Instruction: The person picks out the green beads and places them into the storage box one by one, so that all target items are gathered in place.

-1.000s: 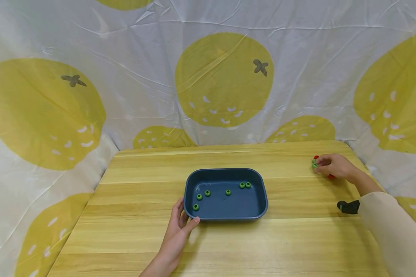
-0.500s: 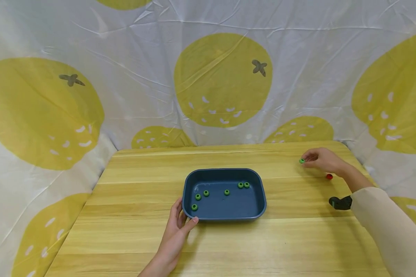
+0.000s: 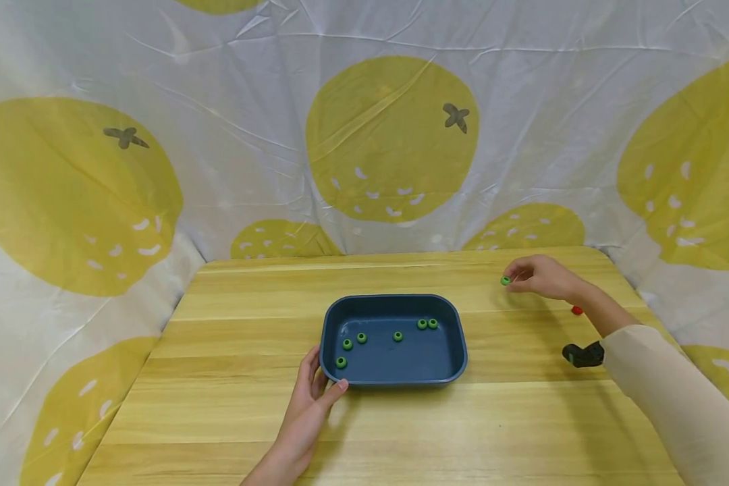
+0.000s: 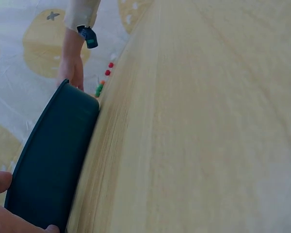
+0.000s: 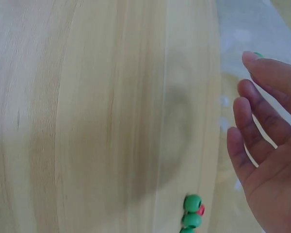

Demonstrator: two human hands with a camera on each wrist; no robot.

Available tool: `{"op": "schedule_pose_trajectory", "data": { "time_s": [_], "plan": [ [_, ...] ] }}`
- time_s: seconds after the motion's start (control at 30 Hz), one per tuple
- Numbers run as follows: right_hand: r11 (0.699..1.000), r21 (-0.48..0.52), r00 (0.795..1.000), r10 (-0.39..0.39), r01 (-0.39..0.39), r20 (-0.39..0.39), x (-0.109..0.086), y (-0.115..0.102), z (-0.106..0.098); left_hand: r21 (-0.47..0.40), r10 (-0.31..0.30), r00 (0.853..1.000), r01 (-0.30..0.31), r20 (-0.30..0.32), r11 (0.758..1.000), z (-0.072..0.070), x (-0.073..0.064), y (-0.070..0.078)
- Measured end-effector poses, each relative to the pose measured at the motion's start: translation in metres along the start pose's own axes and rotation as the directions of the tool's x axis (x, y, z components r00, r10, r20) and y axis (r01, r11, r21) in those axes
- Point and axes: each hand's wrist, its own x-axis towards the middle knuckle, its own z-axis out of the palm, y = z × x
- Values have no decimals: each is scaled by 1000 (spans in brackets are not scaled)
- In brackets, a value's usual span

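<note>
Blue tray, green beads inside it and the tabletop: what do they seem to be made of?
Tray: probably moulded plastic with a satin finish, going by its smooth rounded walls and soft highlights.
Green beads: painted wood or plastic, I can't tell which; they look smooth and evenly coloured.
Tabletop: wood or wood-look laminate, from the streaky grain; light sheen.

Wooden table (image 3: 510, 432), wrinkled fruit-print cloth (image 3: 243, 135) behind it

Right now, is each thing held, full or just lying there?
Dark blue rectangular tray: upright, open-topped, partly filled.
Six small green round beads: loose inside the tray.
Raised green bead: pinched, off the wooden table.
Small red round bead: lying unheld.
Row of green beads: lying unheld.
Left grip: holding the tray's near-left corner.
Right grip: pinching the raised green bead.
</note>
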Motion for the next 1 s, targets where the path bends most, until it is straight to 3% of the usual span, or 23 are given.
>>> {"op": "schedule_pose_trajectory", "data": {
  "time_s": [0.53,1.0],
  "plan": [
    [995,17,993,-95,94,70,20,-37,14,5,-6,1000,6,-5,1000,-1,0,1],
    [971,43,960,-238,234,150,38,-73,30,19,0,1000,0,-10,1000,0,1,-1]
  ]
}}
